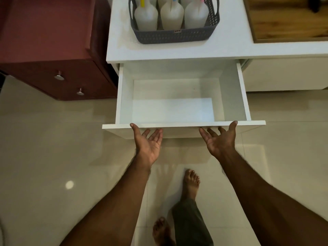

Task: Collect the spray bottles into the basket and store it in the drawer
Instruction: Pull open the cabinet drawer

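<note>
Item: drawer point(179, 102), white, pulled well out, nothing in it. Its front panel lies at my fingertips.

Item: left hand point(148, 145), palm up, fingers spread and loosely curled, thumb tip at the panel's top edge, fingertips against or just under its face. It grips nothing.

Item: right hand point(221, 142), mirrored pose: palm up, spread wide, thumb tip at the same edge, holding nothing. I cannot tell whether either hand presses the panel or only brushes it.

Item: basket point(174, 35), grey, perforated, on the white worktop point(230, 48) beyond and above both hands, past the drawer cavity. Spray bottles point(172, 15) stand upright inside it, packed side by side; coloured heads are cut off by the frame edge.

Step in hand, as I judge it: drawer opening done; basket transfer next. I would lift both hands clear of the panel, reach over the cavity, take the basket by its two side walls, keep it level so the bottles stay upright, and lower it straight down between the drawer walls.

Pose: both forearms extended forward, roughly parallel, wrists rolled outward.
</note>
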